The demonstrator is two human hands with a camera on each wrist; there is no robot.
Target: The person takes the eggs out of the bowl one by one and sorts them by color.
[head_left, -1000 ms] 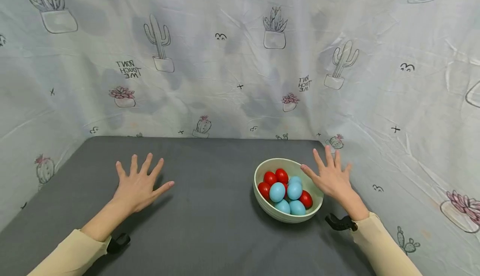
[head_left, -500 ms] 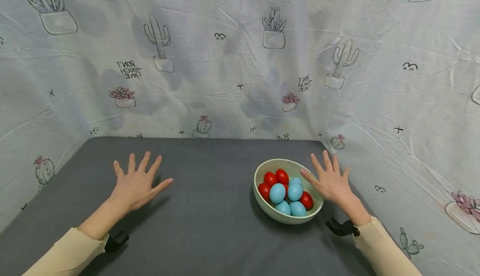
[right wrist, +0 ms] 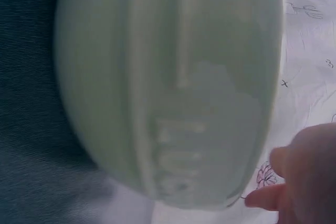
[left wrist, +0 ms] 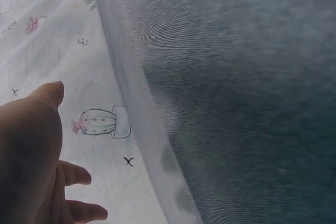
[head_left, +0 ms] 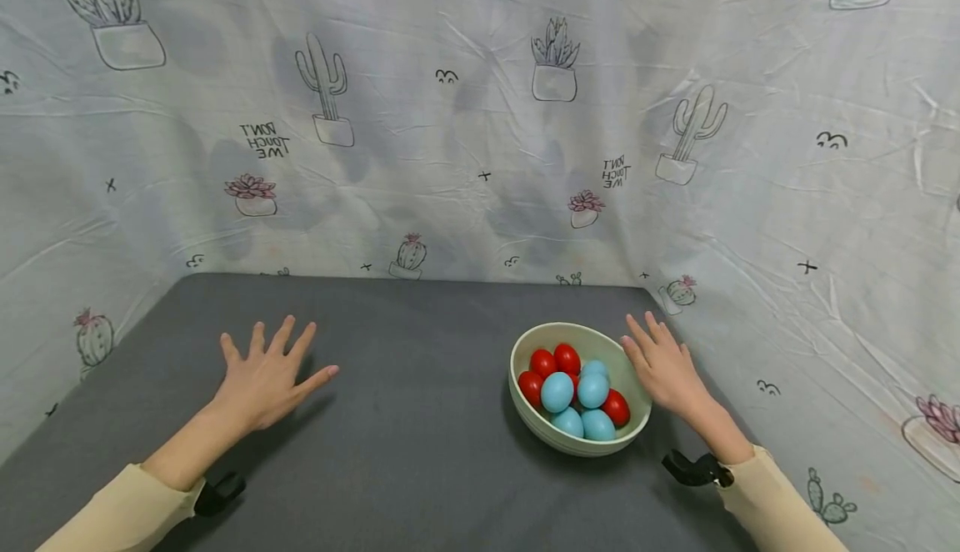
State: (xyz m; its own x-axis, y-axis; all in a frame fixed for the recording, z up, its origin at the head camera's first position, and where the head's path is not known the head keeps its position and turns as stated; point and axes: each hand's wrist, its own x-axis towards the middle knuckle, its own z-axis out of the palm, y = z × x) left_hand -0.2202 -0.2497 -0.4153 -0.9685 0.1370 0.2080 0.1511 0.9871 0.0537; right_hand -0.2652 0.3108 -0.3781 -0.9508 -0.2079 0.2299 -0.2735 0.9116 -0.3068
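A pale green bowl (head_left: 536, 429) sits on the right side of the grey table, holding several red eggs (head_left: 530, 388) and several light blue eggs (head_left: 557, 392). My right hand (head_left: 667, 375) is over the bowl's right rim, fingers extended and nothing in it. In the right wrist view the bowl's ribbed outer wall (right wrist: 173, 93) with raised lettering fills the middle, and the fingertips (right wrist: 262, 198) show beside its rim. On the left, my left hand (head_left: 258, 387) hovers over the table with fingers spread, holding nothing; the left wrist view shows its thumb (left wrist: 50, 94) raised.
The grey table (head_left: 420, 419) reaches back to a pale curtain (head_left: 450, 135) printed with potted cacti, which also runs along both sides. Black straps (head_left: 693, 469) are worn at the wrists, by the cream sleeves.
My right hand has lowered slightly and its fingers and thumb have drawn closer together. My left hand has drifted a little left and toward me. The bowl and eggs keep their arrangement.
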